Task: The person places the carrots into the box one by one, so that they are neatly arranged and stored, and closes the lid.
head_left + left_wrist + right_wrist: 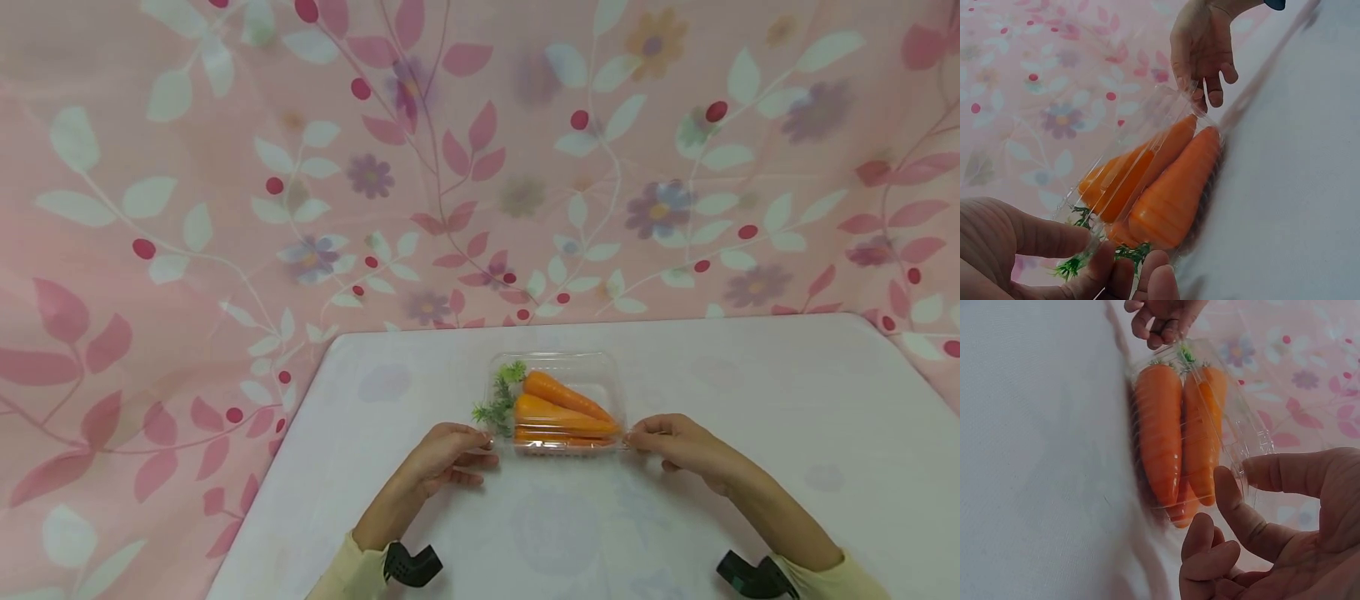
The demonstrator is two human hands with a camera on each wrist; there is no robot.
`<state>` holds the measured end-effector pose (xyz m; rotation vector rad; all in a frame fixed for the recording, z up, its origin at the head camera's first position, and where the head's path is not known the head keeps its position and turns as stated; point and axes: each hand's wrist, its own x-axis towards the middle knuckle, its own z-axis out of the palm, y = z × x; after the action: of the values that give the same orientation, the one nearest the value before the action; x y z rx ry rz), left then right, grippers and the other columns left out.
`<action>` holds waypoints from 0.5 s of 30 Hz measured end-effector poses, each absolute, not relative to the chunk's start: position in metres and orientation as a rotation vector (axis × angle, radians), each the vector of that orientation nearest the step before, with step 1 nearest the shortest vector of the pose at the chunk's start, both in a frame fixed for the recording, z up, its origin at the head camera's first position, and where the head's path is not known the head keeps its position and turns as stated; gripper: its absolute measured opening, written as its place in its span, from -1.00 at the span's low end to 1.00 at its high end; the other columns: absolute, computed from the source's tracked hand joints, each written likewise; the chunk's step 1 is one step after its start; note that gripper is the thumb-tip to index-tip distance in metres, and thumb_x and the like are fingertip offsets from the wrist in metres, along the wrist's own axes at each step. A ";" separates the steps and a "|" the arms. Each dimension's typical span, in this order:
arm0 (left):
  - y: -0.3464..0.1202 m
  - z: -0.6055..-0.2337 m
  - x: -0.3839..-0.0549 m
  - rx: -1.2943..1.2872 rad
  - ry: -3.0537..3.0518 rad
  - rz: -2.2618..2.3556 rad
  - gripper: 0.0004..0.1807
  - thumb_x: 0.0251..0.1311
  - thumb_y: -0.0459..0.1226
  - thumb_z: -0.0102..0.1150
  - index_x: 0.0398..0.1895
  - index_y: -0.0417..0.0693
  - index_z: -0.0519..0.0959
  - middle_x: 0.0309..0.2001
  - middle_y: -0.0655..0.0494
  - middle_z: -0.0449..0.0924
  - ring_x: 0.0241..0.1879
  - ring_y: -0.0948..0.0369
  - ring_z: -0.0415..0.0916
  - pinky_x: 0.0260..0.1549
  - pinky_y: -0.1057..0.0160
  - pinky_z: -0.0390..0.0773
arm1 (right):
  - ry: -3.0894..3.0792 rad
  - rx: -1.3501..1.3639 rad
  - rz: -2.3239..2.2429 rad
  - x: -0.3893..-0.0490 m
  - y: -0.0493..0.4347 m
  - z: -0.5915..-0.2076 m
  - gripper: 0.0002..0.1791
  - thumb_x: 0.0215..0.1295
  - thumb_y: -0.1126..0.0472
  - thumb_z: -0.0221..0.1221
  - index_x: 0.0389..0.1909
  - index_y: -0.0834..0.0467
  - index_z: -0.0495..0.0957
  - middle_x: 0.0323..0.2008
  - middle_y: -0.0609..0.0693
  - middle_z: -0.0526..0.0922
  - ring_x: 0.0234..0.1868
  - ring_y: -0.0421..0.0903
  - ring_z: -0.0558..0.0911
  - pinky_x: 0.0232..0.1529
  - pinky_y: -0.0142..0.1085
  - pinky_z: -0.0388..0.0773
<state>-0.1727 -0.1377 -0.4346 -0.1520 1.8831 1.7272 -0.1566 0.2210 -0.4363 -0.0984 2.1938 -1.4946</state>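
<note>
A clear plastic clamshell box (pixel 558 355) stands on the white table, with several orange carrots (pixel 562 410) inside it. Green feathery tops (pixel 497 408) poke out at its left end. My left hand (pixel 450 460) pinches the near left corner of the rim between thumb and index finger. At the near right corner my right hand (pixel 686 446) pinches the rim the same way, its thumb (pixel 1285 474) above the edge. In the left wrist view the carrots' tips point toward the right hand (pixel 1205 53). The clear plastic makes it hard to tell whether the lid is fully closed.
White cloth with faint flower marks covers the table (pixel 555 533). Behind and to the left hangs a pink floral curtain (pixel 480 167), close to the table's back edge. A black wrist camera (pixel 412 565) sits on the left sleeve, and another black camera (pixel 753 575) on the right.
</note>
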 end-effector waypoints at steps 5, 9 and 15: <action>-0.139 -0.435 -0.173 -0.168 1.872 1.741 -0.56 0.32 -0.17 0.21 0.03 -0.43 0.54 -0.05 -0.16 0.63 -0.16 0.08 0.69 -0.33 0.17 0.68 | 2.204 -0.069 -1.453 -0.156 0.222 -0.433 -0.61 0.37 0.00 0.20 -0.16 0.31 0.64 -0.16 0.07 0.62 -0.12 0.02 0.45 -0.29 -0.21 0.43; -0.141 -0.435 -0.173 -0.155 1.878 1.735 -0.56 0.33 -0.17 0.21 0.03 -0.42 0.53 -0.04 -0.17 0.62 -0.14 0.05 0.68 -0.33 0.17 0.68 | 2.214 -0.053 -1.425 -0.155 0.224 -0.431 -0.58 0.38 -0.03 0.18 -0.13 0.30 0.65 -0.14 0.08 0.64 -0.09 0.03 0.48 -0.28 -0.19 0.43; -0.141 -0.436 -0.173 -0.149 1.920 1.702 -0.64 0.33 -0.19 0.19 -0.01 -0.35 0.55 -0.06 -0.15 0.64 -0.15 0.05 0.68 -0.37 0.18 0.67 | 2.215 -0.088 -1.417 -0.155 0.228 -0.431 -0.59 0.40 -0.04 0.17 -0.13 0.28 0.63 -0.15 0.08 0.62 -0.11 0.03 0.48 -0.32 -0.20 0.40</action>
<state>-0.1730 -0.1414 -0.4356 -0.1494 1.9198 1.7022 -0.1551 0.2277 -0.4311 -0.0880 2.2151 -1.4174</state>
